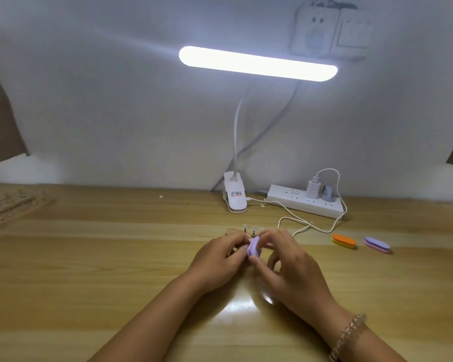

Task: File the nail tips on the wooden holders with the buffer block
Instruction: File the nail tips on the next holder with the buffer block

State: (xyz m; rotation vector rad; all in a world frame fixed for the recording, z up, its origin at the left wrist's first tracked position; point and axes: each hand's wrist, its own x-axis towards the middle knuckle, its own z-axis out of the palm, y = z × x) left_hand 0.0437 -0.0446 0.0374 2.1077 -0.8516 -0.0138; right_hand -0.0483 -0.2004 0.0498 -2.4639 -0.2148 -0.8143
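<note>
A small purple buffer block (332, 247) stands on edge between my two hands at the middle of the table. My right hand (285, 259) pinches it with thumb and fingers. My left hand (220, 253) is closed on a small wooden holder (230, 232), most of which is hidden under the fingers. A few clear nail tips (249, 227) on pins stick up just behind the hands. Which tip touches the block I cannot tell.
An orange-yellow buffer block (343, 241) and a purple-pink one (377, 244) lie to the right. A clip lamp (234, 195), a white power strip (305, 202) and its cable (298, 220) sit behind. More wooden holders (9, 205) lie far left.
</note>
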